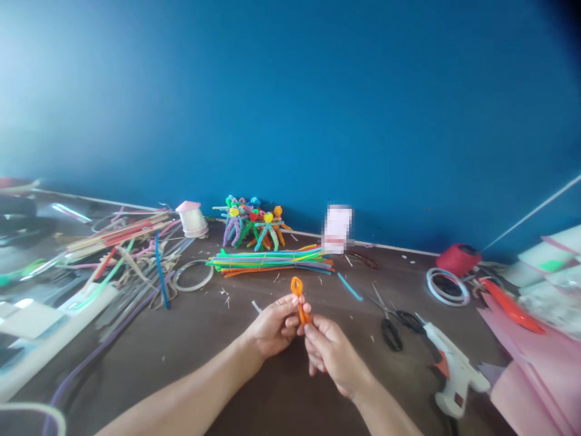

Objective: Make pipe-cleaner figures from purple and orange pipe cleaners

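Observation:
My left hand (271, 327) and my right hand (331, 354) are close together above the dark brown table (218, 357). Both pinch an orange pipe cleaner (299, 303), which is twisted into a small loop at its top end. Its lower part disappears between my fingers. Behind my hands lies a bundle of multicoloured pipe cleaners (267, 263) tied at the middle. Black-handled scissors (390, 321) lie to the right of my right hand, out of reach of my fingers.
A white hot glue gun (456, 369) and pink sheets (531, 381) lie at the right, near a red spool (458, 260). Pipe-cleaner figures (252, 224) stand against the blue wall (290, 103). Strips and tools (122, 254) are heaped at the left.

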Action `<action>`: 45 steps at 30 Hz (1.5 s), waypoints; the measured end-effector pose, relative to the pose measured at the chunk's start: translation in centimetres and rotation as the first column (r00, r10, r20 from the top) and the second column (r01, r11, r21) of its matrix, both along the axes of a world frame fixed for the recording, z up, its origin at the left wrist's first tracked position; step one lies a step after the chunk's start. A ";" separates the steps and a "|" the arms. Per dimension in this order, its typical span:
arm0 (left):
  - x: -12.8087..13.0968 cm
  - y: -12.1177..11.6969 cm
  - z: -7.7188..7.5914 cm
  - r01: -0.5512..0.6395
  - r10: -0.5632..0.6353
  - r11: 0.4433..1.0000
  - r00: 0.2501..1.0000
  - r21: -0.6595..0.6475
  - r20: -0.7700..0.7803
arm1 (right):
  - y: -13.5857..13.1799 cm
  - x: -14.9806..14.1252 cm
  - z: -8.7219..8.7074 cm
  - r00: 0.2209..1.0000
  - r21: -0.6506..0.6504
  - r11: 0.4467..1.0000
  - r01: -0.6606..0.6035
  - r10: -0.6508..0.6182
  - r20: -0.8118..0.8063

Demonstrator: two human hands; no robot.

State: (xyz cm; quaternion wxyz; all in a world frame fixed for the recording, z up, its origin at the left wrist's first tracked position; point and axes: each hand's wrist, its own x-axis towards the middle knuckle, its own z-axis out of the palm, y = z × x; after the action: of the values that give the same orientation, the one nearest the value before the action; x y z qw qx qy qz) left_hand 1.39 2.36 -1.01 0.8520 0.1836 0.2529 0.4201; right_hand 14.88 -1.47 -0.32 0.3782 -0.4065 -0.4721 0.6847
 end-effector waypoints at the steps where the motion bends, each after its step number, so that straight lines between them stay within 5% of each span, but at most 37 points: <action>1: 0.0 0.1 -0.1 -0.007 0.008 1.000 1.000 -0.029 0.025 | 0.0 -0.1 0.0 0.999 0.042 0.999 0.012 -0.013 0.046; 4: 0.1 0.1 -0.4 -0.022 0.024 0.998 0.999 -0.055 0.041 | -0.2 -0.2 0.0 0.990 0.108 0.994 0.024 -0.038 0.133; 14: -0.4 0.1 0.6 0.185 -0.194 0.976 0.979 0.118 0.069 | -0.2 0.5 0.3 0.999 -0.142 0.990 -0.004 -0.003 -0.047; 20: -0.2 0.1 0.3 0.178 -0.187 0.971 0.981 0.158 0.043 | 0.2 0.7 0.4 0.993 -0.207 0.971 -0.120 0.116 -0.031; 27: 1.0 -0.5 0.6 -0.082 0.108 0.981 0.983 0.174 -0.147 | 0.4 -0.2 -0.7 0.987 -0.098 0.989 0.109 -0.096 0.128; 38: 0.8 -0.1 0.2 -0.087 0.128 0.973 0.975 0.214 -0.184 | -0.1 -0.4 -0.4 0.916 0.237 0.971 0.005 -0.100 0.388; 45: 0.9 0.0 0.0 -0.074 0.110 0.985 0.964 0.153 -0.241 | -0.4 0.1 0.2 0.869 0.294 0.956 -0.021 -0.128 0.478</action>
State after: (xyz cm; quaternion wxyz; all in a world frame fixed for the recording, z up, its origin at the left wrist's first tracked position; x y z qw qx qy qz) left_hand 2.32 2.33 -1.02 0.7778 0.2835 0.3352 0.4499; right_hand 15.03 -1.87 -0.14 0.3199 -0.5206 -0.6363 0.4709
